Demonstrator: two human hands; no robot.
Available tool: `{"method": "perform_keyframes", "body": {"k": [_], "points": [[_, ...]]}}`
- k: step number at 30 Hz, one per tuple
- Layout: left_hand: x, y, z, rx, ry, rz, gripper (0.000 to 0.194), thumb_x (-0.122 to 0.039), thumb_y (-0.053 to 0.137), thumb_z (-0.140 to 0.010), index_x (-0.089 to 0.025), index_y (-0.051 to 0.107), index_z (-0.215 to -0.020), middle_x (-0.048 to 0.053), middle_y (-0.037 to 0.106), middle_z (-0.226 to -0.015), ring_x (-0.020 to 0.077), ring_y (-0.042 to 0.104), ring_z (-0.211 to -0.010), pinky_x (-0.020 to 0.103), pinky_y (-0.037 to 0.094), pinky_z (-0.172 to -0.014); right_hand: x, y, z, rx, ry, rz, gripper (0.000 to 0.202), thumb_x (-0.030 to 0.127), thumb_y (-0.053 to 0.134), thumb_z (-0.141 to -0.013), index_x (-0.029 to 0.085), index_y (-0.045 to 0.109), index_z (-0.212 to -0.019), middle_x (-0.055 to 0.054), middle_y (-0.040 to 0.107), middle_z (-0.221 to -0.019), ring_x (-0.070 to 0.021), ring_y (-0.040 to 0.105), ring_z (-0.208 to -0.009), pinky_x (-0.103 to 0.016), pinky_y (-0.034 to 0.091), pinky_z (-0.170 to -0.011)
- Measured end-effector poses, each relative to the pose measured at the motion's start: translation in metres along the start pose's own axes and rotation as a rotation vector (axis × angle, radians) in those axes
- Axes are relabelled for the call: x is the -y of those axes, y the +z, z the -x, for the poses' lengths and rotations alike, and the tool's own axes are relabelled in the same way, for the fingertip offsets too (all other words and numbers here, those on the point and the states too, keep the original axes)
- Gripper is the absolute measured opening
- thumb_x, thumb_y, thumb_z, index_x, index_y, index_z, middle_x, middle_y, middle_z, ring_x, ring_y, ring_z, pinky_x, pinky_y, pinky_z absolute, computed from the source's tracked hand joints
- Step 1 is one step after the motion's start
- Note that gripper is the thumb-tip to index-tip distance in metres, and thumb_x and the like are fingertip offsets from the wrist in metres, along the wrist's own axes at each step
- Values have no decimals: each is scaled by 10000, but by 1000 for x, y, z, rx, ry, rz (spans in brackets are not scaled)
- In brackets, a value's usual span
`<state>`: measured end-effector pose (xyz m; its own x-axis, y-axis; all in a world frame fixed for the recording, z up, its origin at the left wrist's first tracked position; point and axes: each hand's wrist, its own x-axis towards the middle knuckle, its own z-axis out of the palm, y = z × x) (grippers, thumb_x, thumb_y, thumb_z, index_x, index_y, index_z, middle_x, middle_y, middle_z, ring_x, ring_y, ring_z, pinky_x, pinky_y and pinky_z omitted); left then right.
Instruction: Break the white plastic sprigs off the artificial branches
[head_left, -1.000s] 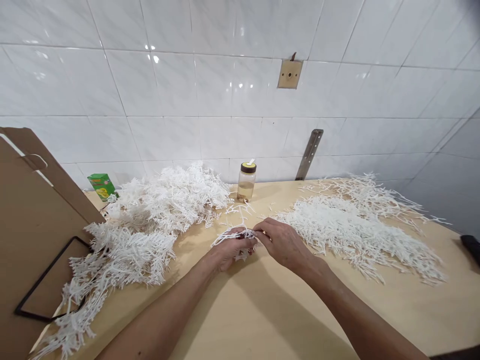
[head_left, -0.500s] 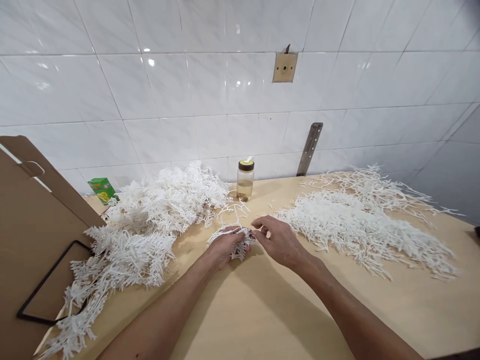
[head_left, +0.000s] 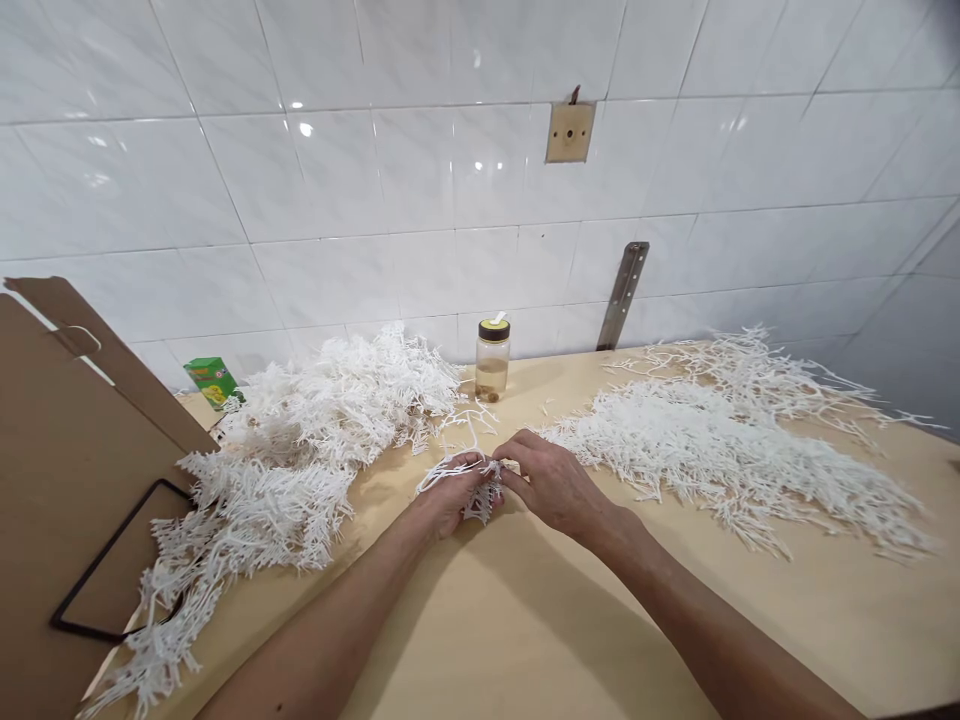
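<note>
My left hand [head_left: 450,497] is closed around a bunch of thin white branched pieces [head_left: 480,503] that look like plastic sprues. Thin stems stick out past its fingers on the far side. My right hand [head_left: 546,478] meets it from the right, thumb and forefinger pinched at the bunch's upper right edge. What exactly those fingertips grip is too small to make out. Left of my hands lies a tall heap of white branched pieces [head_left: 300,420]. On the right is a flatter pile of short white pieces [head_left: 697,440], with longer bare branching stems [head_left: 772,370] behind it.
A clear jar [head_left: 492,362] with a dark-rimmed lid stands near the tiled wall. A green box [head_left: 213,382] sits behind the left heap. Brown cardboard [head_left: 75,470] with a black wire frame [head_left: 101,560] rises at the left edge. A metal bracket [head_left: 623,295] leans on the wall.
My right hand has moved slightly left and its thumb and forefinger have closed in at the bunch. My left hand keeps its hold. The view has shifted a little.
</note>
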<state>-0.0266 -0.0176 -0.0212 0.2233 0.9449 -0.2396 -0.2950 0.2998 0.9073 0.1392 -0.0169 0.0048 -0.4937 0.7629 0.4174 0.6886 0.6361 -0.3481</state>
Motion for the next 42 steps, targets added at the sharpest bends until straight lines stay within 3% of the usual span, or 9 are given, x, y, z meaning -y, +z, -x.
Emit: {"method": "perform_keyframes", "body": {"k": [5, 14, 21, 26, 32, 35, 42], "points": [[-1, -3, 0, 14, 14, 11, 323, -302, 842, -575, -169, 567, -680, -17, 595, -623, 89, 547, -508, 215, 434, -504, -5, 4, -3, -61, 34, -148, 141, 236, 556, -904, 217, 693, -879, -36, 661, -877, -146, 599, -727, -274, 445, -707], [-4, -5, 2, 64, 85, -11, 399, -411, 860, -560, -158, 583, -695, -2, 614, -678, 96, 532, -565, 226, 407, -550, -4, 10, -9, -127, 279, -225, 199, 282, 532, -865, 208, 687, -763, -22, 695, -734, -173, 616, -690, -279, 423, -658], [2, -6, 1, -43, 184, -222, 419, -489, 786, -654, -173, 517, -599, -50, 452, -497, 65, 360, -470, 229, 234, -484, 0, 22, -9, -191, 359, -168, 220, 285, 499, -853, 200, 629, -696, -29, 663, -684, -185, 593, -655, -292, 405, -638], [7, -4, -2, -84, 231, -154, 395, -470, 788, -645, -176, 525, -638, -73, 400, -489, 55, 295, -447, 237, 186, -464, 2, 26, -11, -214, 482, -312, 248, 327, 500, -847, 203, 609, -662, -21, 632, -596, -182, 589, -561, -282, 416, -556], [2, -3, 0, -105, 153, -121, 422, -491, 816, -621, -172, 563, -733, -84, 396, -486, 52, 285, -440, 228, 187, -464, 2, 27, -7, -231, 494, -434, 267, 386, 533, -842, 198, 652, -694, -3, 628, -583, -175, 613, -554, -270, 442, -547], [0, -3, 0, -127, 152, -157, 413, -476, 818, -608, -173, 547, -677, -79, 397, -496, 55, 290, -448, 237, 204, -474, 1, 29, -5, -243, 466, -428, 270, 381, 527, -848, 201, 651, -691, 2, 622, -583, -174, 612, -568, -268, 439, -556], [2, -1, -2, -188, 194, -303, 371, -379, 755, -674, -189, 458, -560, -67, 378, -503, 76, 298, -487, 250, 206, -502, 5, 40, -3, -312, 241, -54, 253, 252, 438, -922, 195, 559, -707, -46, 610, -720, -160, 544, -643, -270, 390, -611]]}}
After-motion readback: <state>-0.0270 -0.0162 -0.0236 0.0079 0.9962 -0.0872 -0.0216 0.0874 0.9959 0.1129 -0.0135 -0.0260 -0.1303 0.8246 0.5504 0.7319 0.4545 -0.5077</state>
